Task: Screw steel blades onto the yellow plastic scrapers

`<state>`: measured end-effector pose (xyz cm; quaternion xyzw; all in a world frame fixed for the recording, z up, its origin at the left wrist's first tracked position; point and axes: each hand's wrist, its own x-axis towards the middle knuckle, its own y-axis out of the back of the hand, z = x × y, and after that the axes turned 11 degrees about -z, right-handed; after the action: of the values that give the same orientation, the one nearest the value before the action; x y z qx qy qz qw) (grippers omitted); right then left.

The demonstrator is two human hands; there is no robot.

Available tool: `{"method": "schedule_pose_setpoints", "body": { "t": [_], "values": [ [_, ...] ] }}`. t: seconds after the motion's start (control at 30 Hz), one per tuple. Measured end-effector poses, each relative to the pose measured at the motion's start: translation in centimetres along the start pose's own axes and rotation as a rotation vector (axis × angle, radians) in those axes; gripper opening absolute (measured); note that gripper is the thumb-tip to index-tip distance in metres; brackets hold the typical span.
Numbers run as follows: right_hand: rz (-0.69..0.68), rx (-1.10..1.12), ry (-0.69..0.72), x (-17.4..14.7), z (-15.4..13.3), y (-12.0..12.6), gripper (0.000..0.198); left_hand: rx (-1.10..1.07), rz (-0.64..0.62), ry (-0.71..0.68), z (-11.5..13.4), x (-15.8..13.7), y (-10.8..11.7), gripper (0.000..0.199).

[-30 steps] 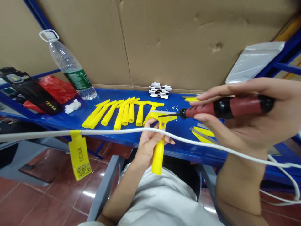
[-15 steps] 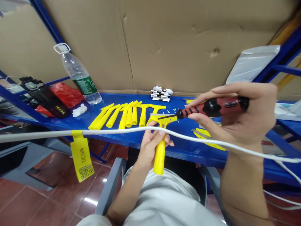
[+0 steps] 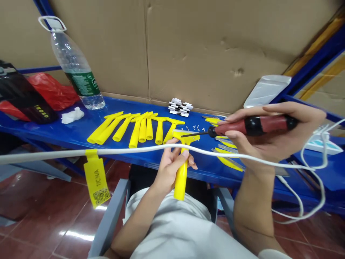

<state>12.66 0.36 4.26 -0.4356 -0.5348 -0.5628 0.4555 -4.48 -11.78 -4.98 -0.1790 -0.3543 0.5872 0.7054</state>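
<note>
My left hand (image 3: 174,162) is closed around the handle of a yellow scraper (image 3: 181,183), its wide head up and a metal blade strip along the top edge. In my right hand (image 3: 285,133) is a screwdriver (image 3: 237,128) with a red and black handle, held nearly level. Its thin dark shaft reaches left to the scraper's head, and the tip lies against the left part of it. Several small screws (image 3: 198,127) are scattered on the blue table just behind the head. A row of yellow scraper handles (image 3: 134,131) lies to the left.
Yellow parts with blades (image 3: 229,158) lie on the blue table (image 3: 151,158) under my right hand. At the back are a stack of folded white pieces (image 3: 180,107) and a water bottle (image 3: 78,72). A white cable (image 3: 145,148) with a yellow tag (image 3: 96,180) crosses in front.
The view has shifted, so the bottle and black item appear farther left and larger. My grip on the scraper and screwdriver is the same, with the tip still at the scraper's head.
</note>
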Motion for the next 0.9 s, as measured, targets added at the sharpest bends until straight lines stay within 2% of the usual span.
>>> {"method": "schedule_pose_setpoints", "body": {
  "t": [0.07, 0.2, 0.4, 0.6, 0.7, 0.83, 0.9],
  "values": [
    [-0.06, 0.058, 0.014, -0.1, -0.5, -0.1, 0.086, -0.014, 0.006, -0.005, 0.0, 0.0, 0.0, 0.066],
    [-0.172, 0.141, -0.107, -0.3, -1.3, -0.1, 0.089, -0.02, 0.014, -0.013, 0.0, -0.1, 0.0, 0.062],
    [0.0, -0.027, -0.021, -0.2, -0.9, 0.0, 0.077, -0.013, 0.014, 0.006, 0.2, 0.0, 0.0, 0.063],
    [-0.168, 0.173, -0.13, -0.2, -1.7, 0.1, 0.087, -0.025, 0.022, 0.012, 0.2, 0.1, 0.2, 0.064],
    [-0.116, 0.133, -0.122, -0.2, -1.6, 0.3, 0.084, -0.024, 0.027, 0.014, 0.1, 0.1, 0.3, 0.065],
    [-0.079, 0.08, 0.0, -0.1, -1.0, 0.5, 0.092, -0.015, 0.015, 0.017, 0.0, 0.2, 0.2, 0.066],
    [-0.115, 0.099, -0.066, -0.1, -1.2, 0.5, 0.091, -0.019, 0.02, 0.016, 0.1, 0.2, 0.2, 0.066]
  ]
}}
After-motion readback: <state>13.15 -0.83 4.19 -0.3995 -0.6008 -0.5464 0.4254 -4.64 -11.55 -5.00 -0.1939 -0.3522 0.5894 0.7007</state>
